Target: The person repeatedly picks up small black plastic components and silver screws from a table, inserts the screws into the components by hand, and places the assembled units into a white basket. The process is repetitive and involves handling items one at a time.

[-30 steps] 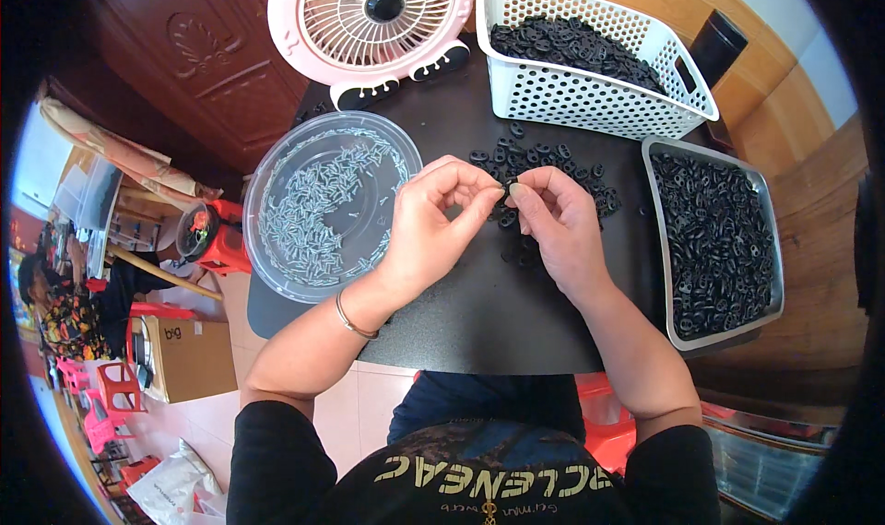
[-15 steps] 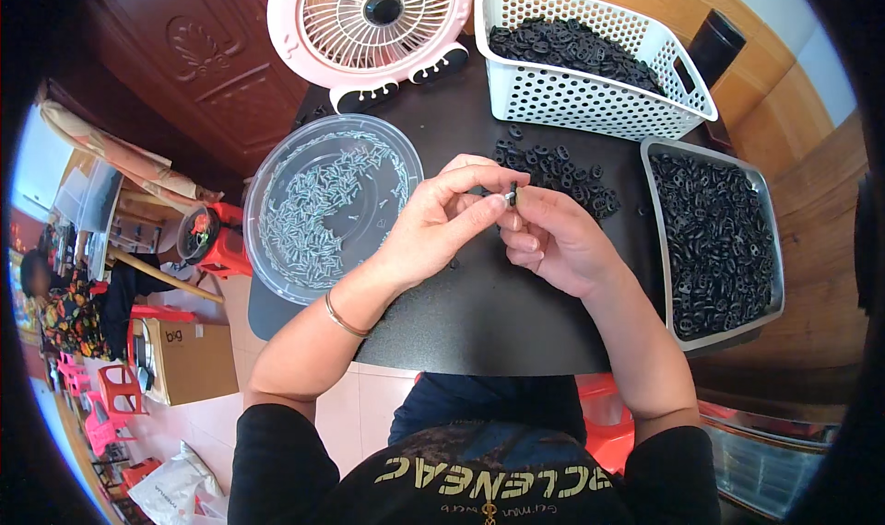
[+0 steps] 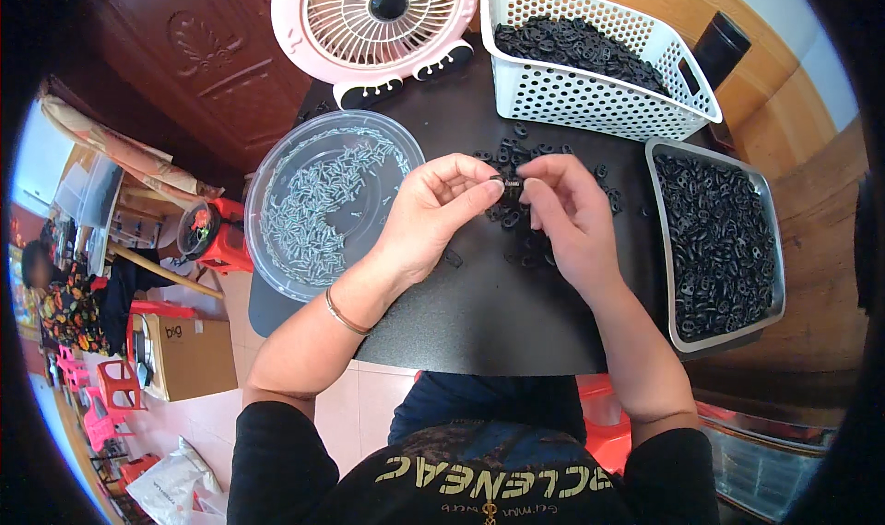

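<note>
My left hand (image 3: pixel 441 210) pinches a small black plastic part (image 3: pixel 510 185) between thumb and forefinger, above the middle of the table. A tiny bright metal piece, seemingly a screw, shows at that part. From the other side my right hand (image 3: pixel 573 225) closes thumb and forefinger at its right end; fingertips hide just how they meet it. Beneath both hands lies a loose pile of similar black parts (image 3: pixel 553 152), small ovals with holes. To the left stands a round clear plastic tub (image 3: pixel 383 239) with many small silvery screws (image 3: pixel 309 202) in it.
A white perforated basket (image 3: pixel 590 96) of black parts stands at the back right. Nearer on the right, a metal tray (image 3: pixel 779 290) holds more. A pink fan (image 3: pixel 286 9) rises at the back left. At far left, a person (image 3: pixel 69 294) is near a cardboard box (image 3: pixel 195 357).
My right hand has turned more upright, its fingers opening out from around the part. The left hand keeps its pinch, and the part has tipped from upright to more level.
</note>
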The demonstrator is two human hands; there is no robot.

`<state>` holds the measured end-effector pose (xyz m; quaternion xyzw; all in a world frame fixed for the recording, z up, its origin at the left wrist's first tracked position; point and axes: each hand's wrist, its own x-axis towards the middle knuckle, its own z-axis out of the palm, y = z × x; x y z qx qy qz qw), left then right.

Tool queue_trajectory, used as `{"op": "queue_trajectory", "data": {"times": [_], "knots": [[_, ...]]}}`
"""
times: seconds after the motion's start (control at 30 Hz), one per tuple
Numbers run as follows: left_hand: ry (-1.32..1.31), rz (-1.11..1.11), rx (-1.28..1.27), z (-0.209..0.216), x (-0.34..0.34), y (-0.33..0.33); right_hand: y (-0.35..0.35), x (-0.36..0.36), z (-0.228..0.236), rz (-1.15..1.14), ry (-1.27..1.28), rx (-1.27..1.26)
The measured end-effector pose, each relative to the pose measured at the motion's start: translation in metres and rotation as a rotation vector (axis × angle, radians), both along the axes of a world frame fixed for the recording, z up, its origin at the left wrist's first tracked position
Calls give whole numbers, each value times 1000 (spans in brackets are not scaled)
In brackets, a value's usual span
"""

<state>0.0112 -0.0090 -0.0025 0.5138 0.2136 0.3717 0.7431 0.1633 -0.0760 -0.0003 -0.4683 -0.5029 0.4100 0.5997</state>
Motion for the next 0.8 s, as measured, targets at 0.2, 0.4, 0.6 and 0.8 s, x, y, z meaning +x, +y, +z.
{"op": "queue_trajectory", "data": {"times": [0.2,0.4,0.6,0.8], "knots": [[0,-18,-5,-2,-1,1,0,0,1,-216,-385,308],[38,-32,18,-1,1,1,1,1,1,-231,-426,347],[20,-4,0,1,1,-2,2,3,0,-259,-525,363],[22,33,83,-3,3,-3,1,1,-5,-245,-494,256]]}}
